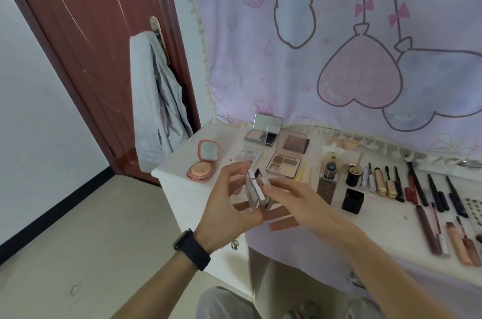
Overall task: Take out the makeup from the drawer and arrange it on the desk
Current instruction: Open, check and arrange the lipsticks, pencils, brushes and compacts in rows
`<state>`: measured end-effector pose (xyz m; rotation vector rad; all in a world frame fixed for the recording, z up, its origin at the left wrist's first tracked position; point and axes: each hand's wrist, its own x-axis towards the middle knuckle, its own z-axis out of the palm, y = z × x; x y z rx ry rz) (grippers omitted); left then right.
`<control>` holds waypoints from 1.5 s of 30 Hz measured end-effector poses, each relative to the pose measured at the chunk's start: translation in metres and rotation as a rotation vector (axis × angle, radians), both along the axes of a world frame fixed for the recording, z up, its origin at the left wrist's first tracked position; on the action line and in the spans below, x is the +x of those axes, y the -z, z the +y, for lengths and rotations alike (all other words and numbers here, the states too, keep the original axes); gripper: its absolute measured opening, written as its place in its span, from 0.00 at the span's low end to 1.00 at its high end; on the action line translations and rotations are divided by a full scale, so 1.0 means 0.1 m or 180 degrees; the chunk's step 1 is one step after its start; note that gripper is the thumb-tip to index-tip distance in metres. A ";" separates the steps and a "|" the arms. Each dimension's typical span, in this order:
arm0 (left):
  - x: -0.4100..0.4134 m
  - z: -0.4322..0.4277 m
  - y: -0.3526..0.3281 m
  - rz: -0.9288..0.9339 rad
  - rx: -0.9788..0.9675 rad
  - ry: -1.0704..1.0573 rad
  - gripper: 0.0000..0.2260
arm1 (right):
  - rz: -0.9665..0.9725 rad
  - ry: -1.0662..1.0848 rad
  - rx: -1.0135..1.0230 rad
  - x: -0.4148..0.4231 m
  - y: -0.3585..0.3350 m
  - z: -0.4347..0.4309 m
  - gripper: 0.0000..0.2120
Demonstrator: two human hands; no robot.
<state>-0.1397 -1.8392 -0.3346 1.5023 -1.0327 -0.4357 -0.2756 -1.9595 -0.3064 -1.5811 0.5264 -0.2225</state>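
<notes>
Makeup compact, small and pale, is held in the air at the centre of the frame, just above the near left part of the white worktop. The left hand, with a dark watch on its wrist, grips it from the left, its fingers curled over the upper edge. The right hand pinches its right side between thumb and fingertips. A dark gap shows at its upper end, but blur hides whether the lid is parted.

Behind the hands lie a round pink compact with its mirror lid raised, a small eyeshadow palette, an open brown palette and, at the back, a powder case with its mirror up. To the right stand a foundation bottle and a black cap, then a row of pencils, with lip gloss tubes at the lower right.

A pink cartoon cloth hangs behind the worktop. At the upper left a grey garment hangs on the handle of a red-brown door.
</notes>
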 end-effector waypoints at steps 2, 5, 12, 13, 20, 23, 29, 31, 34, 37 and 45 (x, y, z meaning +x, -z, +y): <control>-0.03 -0.03 0.04 0.0251 -0.0111 -0.0095 0.35 | 0.0000 0.0103 -0.0202 0.06 -0.01 0.01 0.12; -0.08 -0.08 0.06 0.0254 -0.0158 -0.0279 0.37 | 0.0071 0.0230 -0.1194 0.12 -0.01 0.00 0.13; -0.24 -0.26 0.09 0.0378 -0.0484 -0.0996 0.32 | 0.0549 -0.0162 -0.3740 0.24 -0.30 -0.14 0.19; -0.26 -0.31 0.09 0.0528 -0.0565 -0.1060 0.32 | 0.0592 -0.0151 -0.3932 0.27 -0.32 -0.16 0.19; -0.30 -0.44 0.01 0.1123 -0.1209 -0.0756 0.29 | 0.0484 0.0286 -0.4643 0.34 -0.47 -0.34 0.17; -0.25 -0.42 0.01 0.0977 -0.1130 -0.0785 0.25 | 0.0261 0.0408 -0.4886 0.33 -0.50 -0.36 0.11; -0.10 -0.31 0.03 -0.0097 -0.0714 -0.1027 0.17 | -0.0013 0.0882 -0.4985 0.35 -0.53 -0.33 0.09; -0.06 -0.27 0.03 -0.0107 -0.0530 -0.1024 0.18 | -0.0108 0.0951 -0.5001 0.36 -0.54 -0.32 0.09; 0.00 -0.22 0.04 -0.0317 -0.0409 -0.1030 0.16 | -0.0097 0.0967 -0.5022 0.36 -0.53 -0.31 0.13; 0.08 -0.17 0.03 -0.0523 -0.0285 -0.0941 0.16 | -0.0145 0.0911 -0.4892 0.36 -0.51 -0.30 0.07; 0.17 -0.11 -0.01 -0.0438 0.0139 -0.0847 0.26 | -0.0039 0.0859 -0.4514 0.38 -0.41 -0.30 0.12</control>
